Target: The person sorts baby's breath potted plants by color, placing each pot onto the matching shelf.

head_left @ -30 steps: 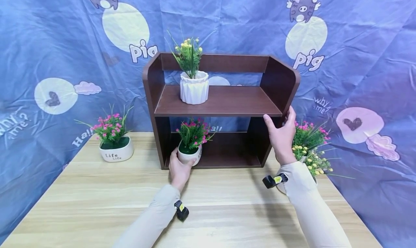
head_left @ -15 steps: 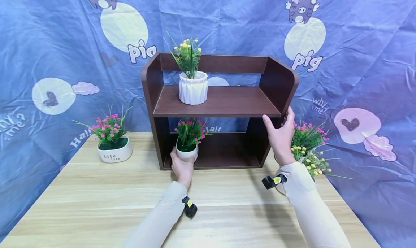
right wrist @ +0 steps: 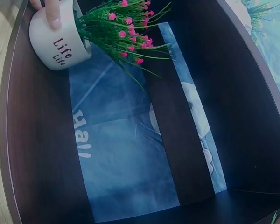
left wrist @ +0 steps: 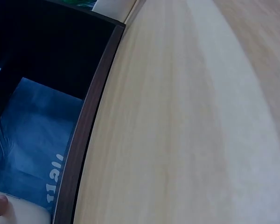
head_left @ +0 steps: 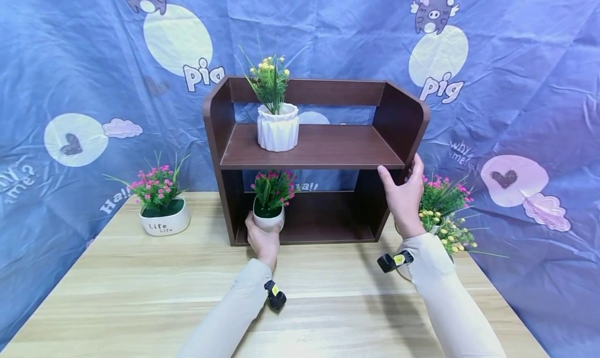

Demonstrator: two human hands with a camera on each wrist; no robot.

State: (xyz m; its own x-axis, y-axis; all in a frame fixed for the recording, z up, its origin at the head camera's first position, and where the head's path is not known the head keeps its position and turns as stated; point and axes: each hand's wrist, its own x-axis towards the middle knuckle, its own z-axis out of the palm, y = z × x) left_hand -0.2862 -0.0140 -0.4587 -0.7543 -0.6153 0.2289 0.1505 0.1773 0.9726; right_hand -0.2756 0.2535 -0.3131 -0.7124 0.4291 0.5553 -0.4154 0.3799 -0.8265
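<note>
The left hand (head_left: 263,239) grips a pink-flowered "Life" pot (head_left: 268,222) at the left end of the lower tier (head_left: 328,217); the right hand (head_left: 404,202), well apart, clamps the right side panel (head_left: 401,115) of the dark-brown 2-tier shelf (head_left: 344,144). A fluted white pot (head_left: 278,132) with yellow flowers (head_left: 268,69) stands above, another "Life" pot (head_left: 166,223) sits left on the table (head_left: 140,285), and 2 flowering plants (head_left: 442,197) show at right

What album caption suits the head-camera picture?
Left fingers hold a pink-flowered potted plant inside the lower tier of a dark brown shelf unit; right fingers grip the unit's side.
</note>
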